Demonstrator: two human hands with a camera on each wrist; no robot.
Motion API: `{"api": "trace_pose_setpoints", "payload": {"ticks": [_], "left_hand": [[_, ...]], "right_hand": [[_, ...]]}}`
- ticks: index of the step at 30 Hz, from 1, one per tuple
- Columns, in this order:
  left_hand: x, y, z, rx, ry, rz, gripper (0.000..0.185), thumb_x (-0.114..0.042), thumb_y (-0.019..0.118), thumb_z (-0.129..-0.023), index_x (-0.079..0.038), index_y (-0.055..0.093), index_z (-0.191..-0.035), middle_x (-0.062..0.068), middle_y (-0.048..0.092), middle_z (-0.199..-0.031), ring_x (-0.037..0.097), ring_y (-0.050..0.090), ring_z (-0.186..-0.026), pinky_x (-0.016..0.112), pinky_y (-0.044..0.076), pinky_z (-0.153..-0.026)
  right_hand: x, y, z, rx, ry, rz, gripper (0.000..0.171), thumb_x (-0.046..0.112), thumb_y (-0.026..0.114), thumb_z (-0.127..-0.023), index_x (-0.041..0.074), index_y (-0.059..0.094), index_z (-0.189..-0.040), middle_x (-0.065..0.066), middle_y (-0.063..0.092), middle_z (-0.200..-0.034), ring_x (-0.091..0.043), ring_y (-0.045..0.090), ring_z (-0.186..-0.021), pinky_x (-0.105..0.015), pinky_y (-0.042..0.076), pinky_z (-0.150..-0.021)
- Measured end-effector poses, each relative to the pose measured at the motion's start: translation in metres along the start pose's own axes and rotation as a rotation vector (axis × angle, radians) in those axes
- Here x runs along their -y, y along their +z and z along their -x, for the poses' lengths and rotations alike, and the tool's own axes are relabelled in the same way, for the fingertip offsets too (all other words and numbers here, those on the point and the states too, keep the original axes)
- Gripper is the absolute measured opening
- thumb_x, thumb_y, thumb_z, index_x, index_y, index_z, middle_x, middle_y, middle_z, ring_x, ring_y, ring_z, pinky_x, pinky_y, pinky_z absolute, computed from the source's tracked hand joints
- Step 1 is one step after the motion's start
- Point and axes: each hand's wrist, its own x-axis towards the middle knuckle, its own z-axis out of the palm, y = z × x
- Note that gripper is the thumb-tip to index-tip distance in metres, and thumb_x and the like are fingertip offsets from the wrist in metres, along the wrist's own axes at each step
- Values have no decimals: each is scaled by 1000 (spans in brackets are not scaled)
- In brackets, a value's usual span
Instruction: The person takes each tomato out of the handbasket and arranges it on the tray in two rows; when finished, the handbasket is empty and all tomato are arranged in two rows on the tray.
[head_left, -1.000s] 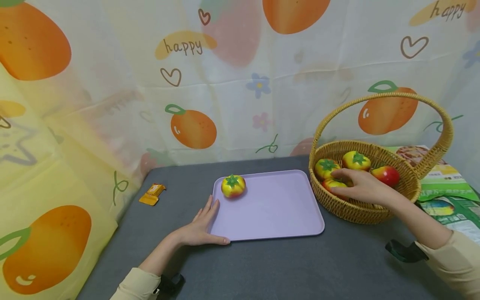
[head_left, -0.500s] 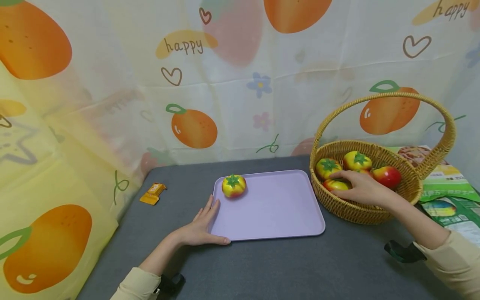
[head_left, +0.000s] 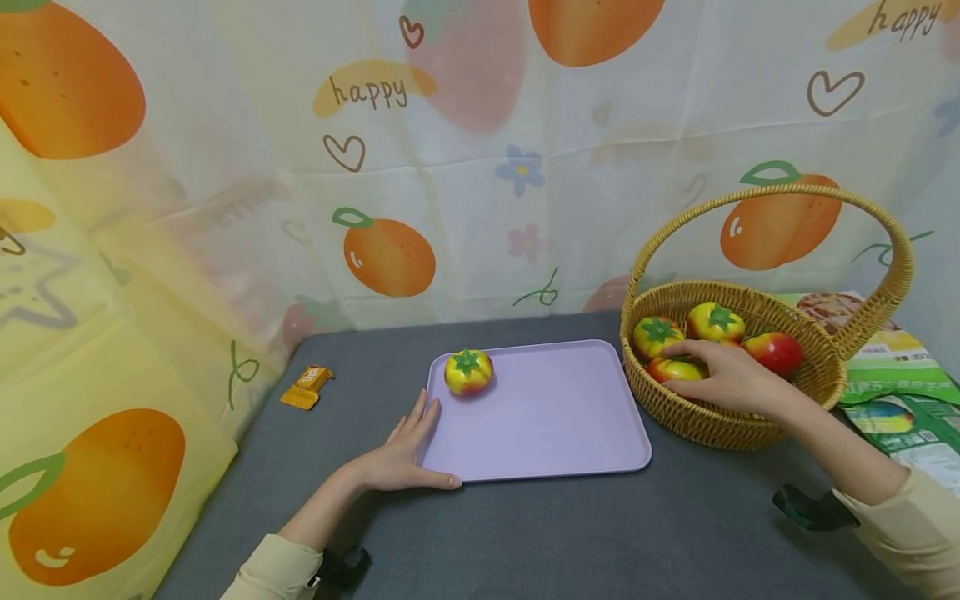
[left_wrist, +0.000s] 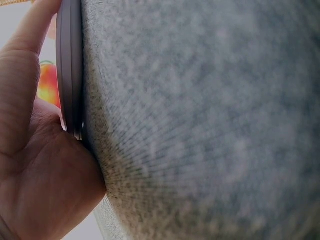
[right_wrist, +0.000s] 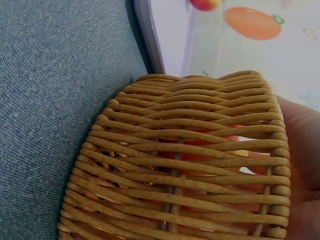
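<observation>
My left hand (head_left: pixel 401 454) lies spread at the left edge of a lilac tray (head_left: pixel 547 417), thumb along its near-left corner. On the tray's far-left part sits a yellow-and-red tomato (head_left: pixel 468 372) with a green star-shaped top. In the left wrist view, the palm (left_wrist: pixel 50 185) is against the tray's rim (left_wrist: pixel 70 65). My right hand (head_left: pixel 723 375) reaches into a wicker basket (head_left: pixel 720 429), thumb and fingers curved round a yellow-and-red fruit (head_left: pixel 675 369). Wickerwork (right_wrist: pixel 200 150) hides most of that grip in the right wrist view, with part of the hand (right_wrist: pixel 305 145) showing behind.
Beside the held fruit, the basket has two more green-topped tomatoes (head_left: pixel 658 336) (head_left: pixel 715 320) and a red fruit (head_left: pixel 774 354). Its tall handle (head_left: pixel 757 192) arches above. Printed bags (head_left: pixel 900 379) lie right of it; an orange wrapped snack (head_left: pixel 307 387) lies left.
My right hand's fingers have shifted slightly around the fruit in the basket, and more of that fruit shows. My left hand and the tray have stayed in place.
</observation>
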Motion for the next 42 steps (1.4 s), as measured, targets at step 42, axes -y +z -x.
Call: {"api": "trace_pose_setpoints", "payload": {"ticks": [42], "left_hand": [[0,1,0,-10,5,-7,121,-59,74,-77,-9,-1,-157,13,-23,-159,38,-11,-146,59,-4,-113]], "right_hand": [[51,-19,-1,-149,47,-137,60,47,67,-90,13,53,-137,-19,57,-127,-35,52,-108,-57,43,-88]]}}
